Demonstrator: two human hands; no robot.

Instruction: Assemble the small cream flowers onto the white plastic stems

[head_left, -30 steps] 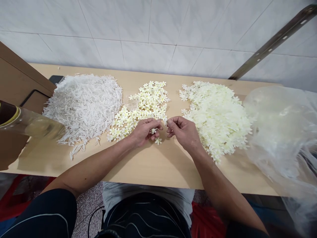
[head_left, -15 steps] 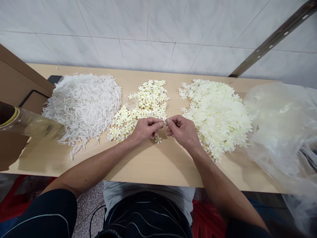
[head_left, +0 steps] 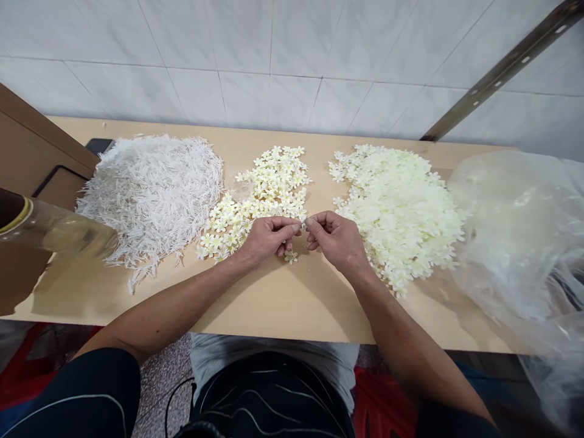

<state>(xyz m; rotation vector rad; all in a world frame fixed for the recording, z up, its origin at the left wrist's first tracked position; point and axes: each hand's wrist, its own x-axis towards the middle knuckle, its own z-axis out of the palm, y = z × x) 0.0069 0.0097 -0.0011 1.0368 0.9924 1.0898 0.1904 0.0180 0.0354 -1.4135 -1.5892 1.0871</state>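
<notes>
My left hand [head_left: 272, 236] and my right hand [head_left: 334, 238] almost meet at the centre of the table, each pinching with thumb and index finger. Between their fingertips is a small whitish piece, too tiny to make out. A single flower [head_left: 291, 258] lies just below my left fingers. Behind my left hand spreads a pile of white flowers with yellow centres [head_left: 276, 176]. To the right of my right hand is a larger heap of pale yellow-white flowers [head_left: 401, 213]. Thin white stems [head_left: 155, 194] form a mound at the left.
A clear plastic jar [head_left: 59, 228] lies at the left beside a brown box [head_left: 41, 137]. Clear plastic bags [head_left: 515, 231] cover the table's right end. A tiled wall [head_left: 292, 97] with a metal strip [head_left: 497, 73] stands behind the wooden table [head_left: 283, 304].
</notes>
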